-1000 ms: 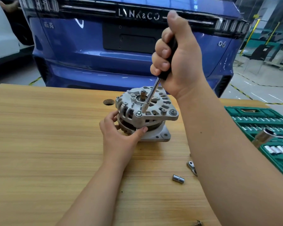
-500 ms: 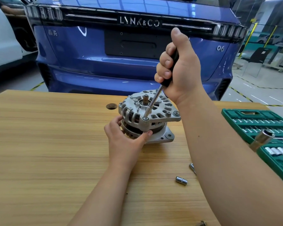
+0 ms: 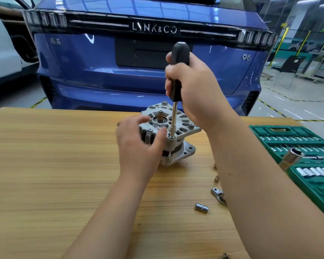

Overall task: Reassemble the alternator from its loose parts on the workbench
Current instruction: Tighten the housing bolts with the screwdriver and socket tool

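The grey alternator (image 3: 183,120) stands on the wooden workbench (image 3: 45,165), its slotted end housing up and the shaft stub showing in the middle. My right hand (image 3: 196,85) grips the black handle of a nut driver (image 3: 180,51). The driver's steel shaft (image 3: 174,116) stands almost upright on a bolt at the housing's near corner. My left hand (image 3: 138,144) is blurred against the alternator's left side, fingers loosely spread and thumb lying on the housing's top. It hides the left half of the body.
A green socket-set case (image 3: 307,184) lies open at the right, a large socket (image 3: 291,158) leaning on it. A loose small socket (image 3: 201,207), a metal bracket (image 3: 218,195) and small nuts (image 3: 216,178) lie beside my right forearm. A blue car (image 3: 101,71) stands just behind the bench.
The driver has swung from tilted to nearly upright and my right hand has shifted its hold on the handle. My left hand has loosened its hold on the alternator body. The alternator appears turned.
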Demonstrator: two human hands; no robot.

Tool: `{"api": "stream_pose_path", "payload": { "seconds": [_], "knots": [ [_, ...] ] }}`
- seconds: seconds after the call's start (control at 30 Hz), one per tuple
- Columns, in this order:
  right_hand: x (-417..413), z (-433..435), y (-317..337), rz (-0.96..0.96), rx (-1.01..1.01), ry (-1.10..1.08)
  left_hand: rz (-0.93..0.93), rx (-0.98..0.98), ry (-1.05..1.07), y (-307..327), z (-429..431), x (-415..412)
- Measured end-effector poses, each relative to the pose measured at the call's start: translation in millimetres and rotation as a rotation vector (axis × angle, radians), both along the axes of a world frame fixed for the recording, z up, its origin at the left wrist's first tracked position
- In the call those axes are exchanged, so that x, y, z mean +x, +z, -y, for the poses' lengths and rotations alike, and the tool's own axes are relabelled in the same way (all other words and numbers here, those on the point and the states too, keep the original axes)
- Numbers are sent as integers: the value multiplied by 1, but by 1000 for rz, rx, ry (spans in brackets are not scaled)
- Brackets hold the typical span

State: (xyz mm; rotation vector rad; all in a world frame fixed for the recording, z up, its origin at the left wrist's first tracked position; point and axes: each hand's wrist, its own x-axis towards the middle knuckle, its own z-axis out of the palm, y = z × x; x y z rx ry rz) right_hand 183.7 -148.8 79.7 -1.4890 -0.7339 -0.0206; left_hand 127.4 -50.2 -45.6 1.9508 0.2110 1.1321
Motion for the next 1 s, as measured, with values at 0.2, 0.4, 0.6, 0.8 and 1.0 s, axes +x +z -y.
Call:
{"api": "stream_pose_path", "payload": {
  "seconds": [0.2, 0.4, 0.6, 0.8, 1.0],
  "knots": [
    [5, 22, -28, 71, -328, -47, -178, 148, -203, 31, 14, 26],
    [8, 33, -54, 261, -508, -85, -249, 161, -332, 30, -2, 19],
    [10, 27, -59, 245, -392, -247, -138, 147, -236, 27, -2, 11],
    [11, 40, -53, 241, -431, -104, -261, 193, -377, 30, -13, 8],
    [11, 30, -57, 247, -391, -237, -187, 147, -328, 31, -6, 12]
  ]
}}
